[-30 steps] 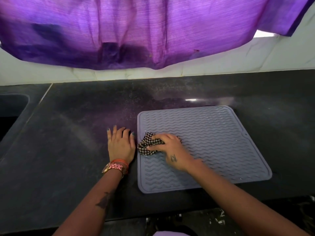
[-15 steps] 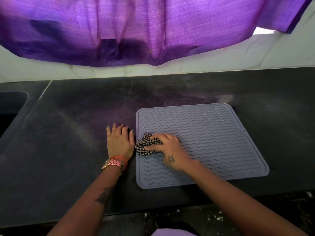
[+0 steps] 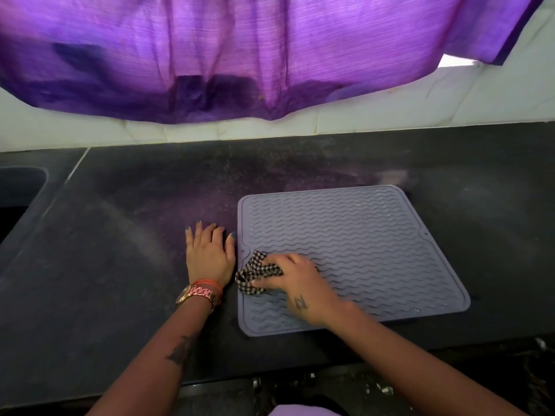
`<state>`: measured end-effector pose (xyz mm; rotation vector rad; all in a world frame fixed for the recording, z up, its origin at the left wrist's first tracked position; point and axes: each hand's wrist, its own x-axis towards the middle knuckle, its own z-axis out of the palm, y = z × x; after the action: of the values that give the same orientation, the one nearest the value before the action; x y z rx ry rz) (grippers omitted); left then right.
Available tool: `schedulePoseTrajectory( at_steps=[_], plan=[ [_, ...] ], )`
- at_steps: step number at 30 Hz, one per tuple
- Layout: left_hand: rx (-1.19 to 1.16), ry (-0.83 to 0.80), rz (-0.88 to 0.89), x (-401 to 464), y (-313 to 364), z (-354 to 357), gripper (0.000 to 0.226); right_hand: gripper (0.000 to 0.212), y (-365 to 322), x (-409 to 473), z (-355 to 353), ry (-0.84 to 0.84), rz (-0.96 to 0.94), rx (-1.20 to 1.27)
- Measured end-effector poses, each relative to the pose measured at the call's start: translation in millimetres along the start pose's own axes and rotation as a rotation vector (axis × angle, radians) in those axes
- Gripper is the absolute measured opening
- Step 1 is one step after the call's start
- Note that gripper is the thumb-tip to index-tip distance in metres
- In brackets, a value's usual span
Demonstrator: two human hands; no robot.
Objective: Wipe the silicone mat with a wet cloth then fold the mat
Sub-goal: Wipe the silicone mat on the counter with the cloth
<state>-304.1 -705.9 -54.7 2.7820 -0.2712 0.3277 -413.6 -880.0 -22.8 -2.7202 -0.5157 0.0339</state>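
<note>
Mat (image 3: 360,235): on the counter (image 3: 120,250) — right of centre.
Cloth (image 3: 255,273): on the mat's left part.
Sink (image 3: 18,190): far left.

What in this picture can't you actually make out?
- Cloth: partly hidden under the right hand, head view.
- Whether it is wet: not visible.
- Mat: near middle covered by that hand.
- Sink: cut off by the left edge.

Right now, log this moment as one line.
phase: wiping | right hand: holds cloth on mat | left hand: flat on counter | mat: unfolded
</note>
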Motion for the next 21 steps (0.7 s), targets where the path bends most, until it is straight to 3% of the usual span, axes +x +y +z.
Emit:
schedulePoseTrajectory(
  at_steps=[11, 16, 21],
  plan=[
    [0.021, -0.017, 0.015, 0.3, -2.8, 1.6, 0.060, 0.066, -9.8, -30.5, 9.4, -0.021, -0.060, 0.060],
    [0.042, -0.034, 0.016, 0.4, -2.8, 1.4, 0.055, 0.061, -15.7, -27.2, 3.9, -0.007, -0.036, 0.081],
    [0.053, -0.034, 0.016, -0.5, -2.3, 0.9, 0.053, 0.067, -17.9, -55.3, 13.8, 0.046, -0.133, 0.062]
  ],
)
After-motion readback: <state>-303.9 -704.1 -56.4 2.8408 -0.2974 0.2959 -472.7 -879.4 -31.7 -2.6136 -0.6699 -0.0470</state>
